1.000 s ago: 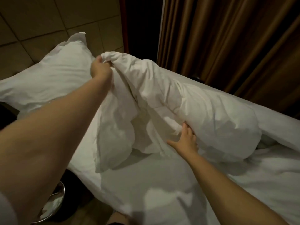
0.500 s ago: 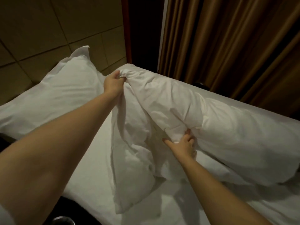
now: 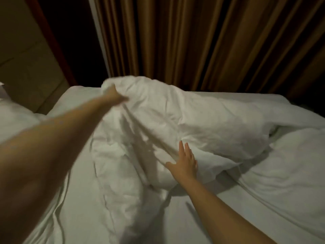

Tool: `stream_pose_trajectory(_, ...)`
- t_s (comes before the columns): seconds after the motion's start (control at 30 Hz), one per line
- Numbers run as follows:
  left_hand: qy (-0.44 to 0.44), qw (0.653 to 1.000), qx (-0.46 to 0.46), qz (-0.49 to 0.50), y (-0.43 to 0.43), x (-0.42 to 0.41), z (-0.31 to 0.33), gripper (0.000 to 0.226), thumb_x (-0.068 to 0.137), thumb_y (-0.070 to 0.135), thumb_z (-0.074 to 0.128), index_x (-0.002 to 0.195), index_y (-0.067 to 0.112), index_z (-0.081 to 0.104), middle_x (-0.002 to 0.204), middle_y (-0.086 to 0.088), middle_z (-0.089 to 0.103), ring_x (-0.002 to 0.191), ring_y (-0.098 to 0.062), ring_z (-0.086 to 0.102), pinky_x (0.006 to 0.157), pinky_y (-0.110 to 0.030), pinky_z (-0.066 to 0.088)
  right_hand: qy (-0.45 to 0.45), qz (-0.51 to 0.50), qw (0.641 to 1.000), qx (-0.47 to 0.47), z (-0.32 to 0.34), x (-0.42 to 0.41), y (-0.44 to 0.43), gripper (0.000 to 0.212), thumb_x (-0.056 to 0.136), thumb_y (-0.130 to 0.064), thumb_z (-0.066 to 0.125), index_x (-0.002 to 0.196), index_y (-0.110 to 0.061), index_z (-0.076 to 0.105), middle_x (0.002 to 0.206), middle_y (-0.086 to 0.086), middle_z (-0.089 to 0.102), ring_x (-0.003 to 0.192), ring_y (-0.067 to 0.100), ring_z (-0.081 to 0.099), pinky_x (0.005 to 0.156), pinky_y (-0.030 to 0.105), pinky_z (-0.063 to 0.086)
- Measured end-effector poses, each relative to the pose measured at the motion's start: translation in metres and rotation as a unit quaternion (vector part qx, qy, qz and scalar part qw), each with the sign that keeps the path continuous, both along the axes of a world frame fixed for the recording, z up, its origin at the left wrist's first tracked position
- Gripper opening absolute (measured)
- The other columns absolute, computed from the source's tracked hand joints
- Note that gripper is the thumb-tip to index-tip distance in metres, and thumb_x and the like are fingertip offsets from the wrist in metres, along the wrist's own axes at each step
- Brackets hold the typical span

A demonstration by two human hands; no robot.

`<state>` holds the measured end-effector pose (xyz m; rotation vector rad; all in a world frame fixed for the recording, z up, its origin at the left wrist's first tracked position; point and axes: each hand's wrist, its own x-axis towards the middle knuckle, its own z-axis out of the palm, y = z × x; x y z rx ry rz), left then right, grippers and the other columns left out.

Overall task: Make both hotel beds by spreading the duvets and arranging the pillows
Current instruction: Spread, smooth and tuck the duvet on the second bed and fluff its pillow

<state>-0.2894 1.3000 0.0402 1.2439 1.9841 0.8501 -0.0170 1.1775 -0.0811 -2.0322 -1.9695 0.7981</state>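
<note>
Two bare hands work on one white duvet (image 3: 202, 117), which lies bunched in a rumpled heap across the middle of the bed (image 3: 84, 213). The left hand (image 3: 115, 97) is at the duvet's far top corner, arm stretched out and heavily motion-blurred. It touches the fabric there, but I can't tell its grip: pinching or just resting against it. The right hand (image 3: 185, 162) is on the duvet's near side with its grip open: fingers straight and close together, thumb spread, palm flat on the cloth beside a fold. Creases run from the left-hand corner down toward the right hand. The duvet's near-left part lies on the bare sheet as a long crumpled lobe. Right of the duvet heap is more puffy white bedding (image 3: 290, 169); can't tell if it's the same duvet. Left of the duvet, a white pillow (image 3: 12, 118) sits at the frame edge. Behind the duvet hangs a brown pleated curtain (image 3: 202, 41). Behind-left is a beige wall panel (image 3: 21, 55).
</note>
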Motion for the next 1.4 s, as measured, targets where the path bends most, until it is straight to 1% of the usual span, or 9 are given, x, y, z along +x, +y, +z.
stream_pose_trajectory(0.1,0.017,0.991,-0.115,-0.059,-0.040,0.054,-0.067,0.096,0.084,0.027,0.071,0.151,0.007,0.004,0.158,-0.016,0.008,0.143,-0.029,0.017,0.111,-0.032,0.022,-0.009,-0.037,0.998,-0.045,-0.016,0.018,-0.013,0.089,0.088,-0.046,0.058,0.152,-0.031,-0.002,0.160,-0.006,-0.008,0.147,0.024,0.004,0.117,0.046,0.016)
stream_pose_trajectory(0.17,0.021,0.982,-0.160,-0.094,-0.063,0.074,-0.112,0.110,0.075,0.036,0.077,0.151,0.008,0.004,0.156,-0.020,0.010,0.142,-0.031,0.019,0.111,-0.033,0.025,-0.014,-0.054,0.996,-0.063,-0.023,0.027,-0.022,0.088,0.088,-0.045,0.058,0.152,-0.031,-0.001,0.160,-0.005,-0.007,0.146,0.027,0.008,0.116,0.044,0.020)
stream_pose_trajectory(0.37,0.028,0.954,-0.264,-0.137,-0.118,0.117,-0.173,0.101,0.083,0.040,0.069,0.152,0.016,-0.001,0.151,-0.021,0.024,0.132,-0.035,0.037,0.107,-0.039,0.037,0.022,-0.118,0.988,-0.093,-0.035,0.055,-0.037,0.087,0.089,-0.039,0.059,0.152,-0.029,-0.001,0.160,-0.001,-0.007,0.144,0.030,0.012,0.112,0.041,0.028)
stream_pose_trajectory(0.67,0.092,0.969,-0.165,-0.159,-0.069,0.195,-0.126,0.094,0.085,0.039,0.066,0.152,0.017,0.004,0.144,-0.019,0.037,0.114,-0.029,0.055,0.083,-0.029,0.046,0.089,-0.195,0.976,-0.031,-0.021,0.132,-0.001,0.087,0.086,-0.031,0.064,0.153,-0.020,0.009,0.160,0.005,0.002,0.142,0.030,0.022,0.112,0.036,0.029)
stream_pose_trajectory(0.83,0.127,0.967,-0.129,-0.178,-0.041,0.271,-0.094,0.092,0.086,0.036,0.066,0.152,0.019,0.005,0.143,-0.016,0.038,0.105,-0.025,0.055,0.082,-0.027,0.043,0.119,-0.198,0.973,0.009,0.004,0.191,0.036,0.082,0.089,-0.029,0.059,0.153,-0.024,0.009,0.160,0.001,0.002,0.141,0.033,0.020,0.110,0.039,0.027)
stream_pose_trajectory(1.07,0.148,0.964,-0.089,-0.204,0.010,0.386,-0.064,0.092,0.085,0.039,0.067,0.152,0.026,0.005,0.150,-0.015,0.029,0.122,-0.032,0.048,0.094,-0.037,0.045,0.097,-0.157,0.982,0.034,0.029,0.282,0.104,0.085,0.090,-0.030,0.058,0.153,-0.023,0.002,0.160,-0.001,0.000,0.143,0.029,0.015,0.110,0.041,0.027)
stream_pose_trajectory(1.27,0.190,0.950,-0.081,-0.235,0.039,0.463,-0.066,0.092,0.084,0.045,0.066,0.152,0.029,0.005,0.157,-0.010,0.017,0.137,-0.031,0.032,0.108,-0.042,0.036,0.110,-0.113,0.986,0.051,0.029,0.316,0.160,0.093,0.088,-0.041,0.063,0.153,-0.020,-0.002,0.156,0.011,0.022,0.142,0.030,0.025,0.111,0.042,0.030)
stream_pose_trajectory(1.33,0.211,0.944,-0.069,-0.246,0.047,0.480,-0.067,0.084,0.087,0.045,0.061,0.152,0.029,0.009,0.157,-0.007,0.016,0.139,-0.030,0.030,0.109,-0.045,0.034,0.089,-0.108,0.990,0.035,0.022,0.320,0.171,0.069,0.096,-0.033,0.051,0.152,-0.017,0.013,0.150,0.017,0.033,0.134,0.032,0.037,0.106,0.041,0.035)
stream_pose_trajectory(1.4,0.250,0.929,-0.050,-0.269,0.055,0.491,-0.070,0.071,0.092,0.044,0.053,0.151,0.031,0.014,0.158,-0.002,0.016,0.140,-0.028,0.028,0.110,-0.049,0.033,0.093,-0.101,0.991,-0.006,0.021,0.326,0.174,0.041,0.101,-0.035,0.039,0.132,-0.011,0.049,0.133,0.017,0.053,0.114,0.029,0.052,0.095,0.036,0.039)
